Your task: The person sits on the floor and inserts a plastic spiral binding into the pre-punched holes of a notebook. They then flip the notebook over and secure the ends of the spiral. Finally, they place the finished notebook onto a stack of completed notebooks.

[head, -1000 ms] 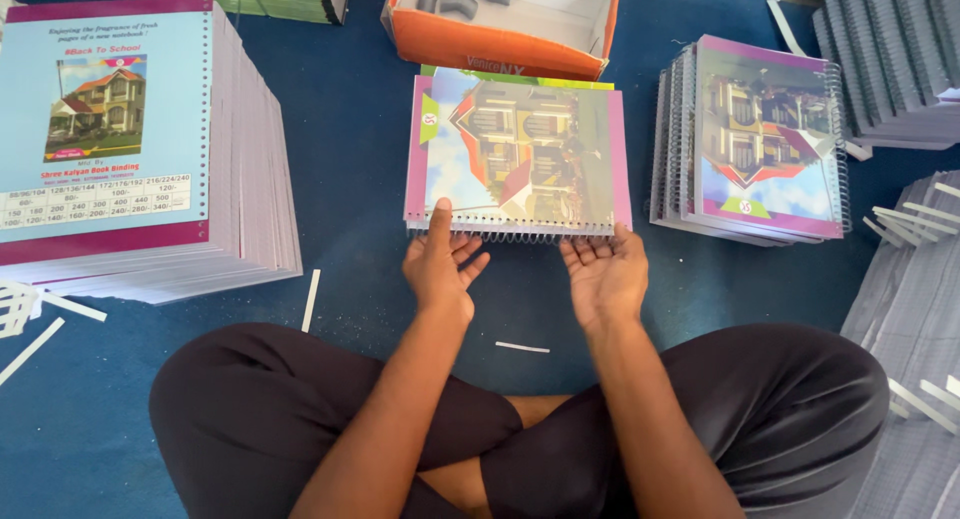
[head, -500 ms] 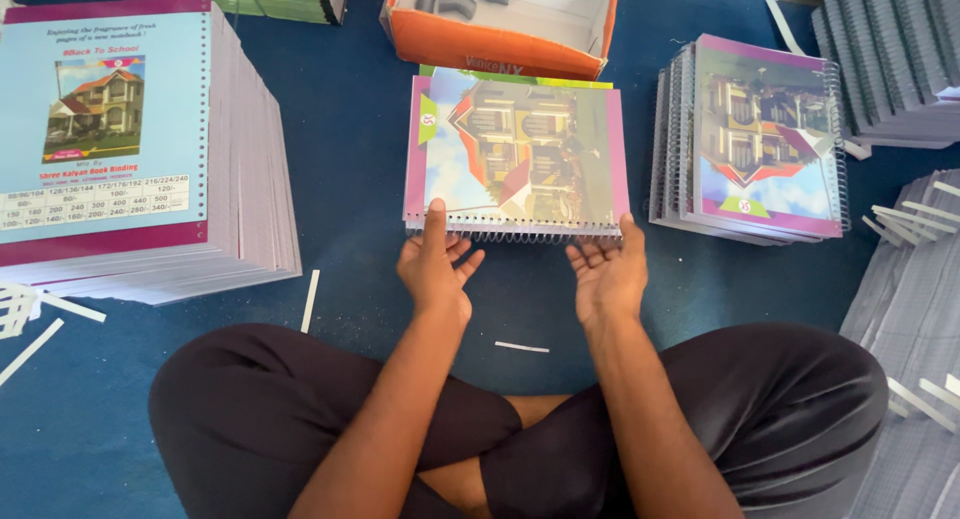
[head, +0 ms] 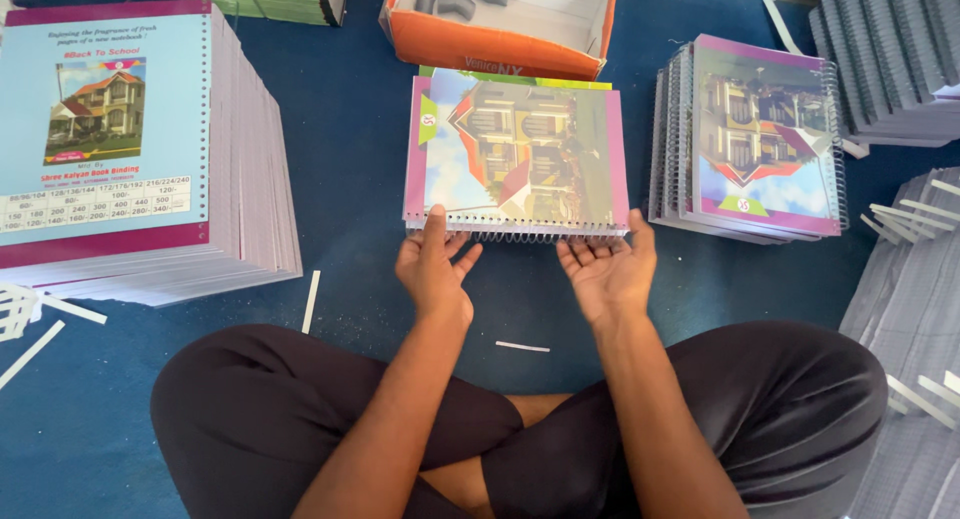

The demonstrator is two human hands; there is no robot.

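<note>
Hands sit low in the middle of the frame, at the near edge of a spiral notebook (head: 517,151) with a bright house picture on its cover; I see my left hand (head: 434,266) palm down, its fingers spread and its fingertips resting on the wire coil along that edge; I see my right hand (head: 608,269) palm up with loose fingers, its fingertips tucked at the same coil, so neither hand is clenched and both only touch the book, not squeeze it; the notebook lies flat on the blue floor (head: 350,129) in the upper middle of the frame; just above it stands an open orange box (head: 478,45) with grey pieces inside; at the upper right is a pile of bound notebooks (head: 762,139) with the same kind of cover, near the book but apart from it; at the upper left is a tall stack of loose pages (head: 120,139) with a light blue top sheet; thin white strips (head: 522,346) lie on the floor near my crossed legs (head: 300,409) at the bottom.
</note>
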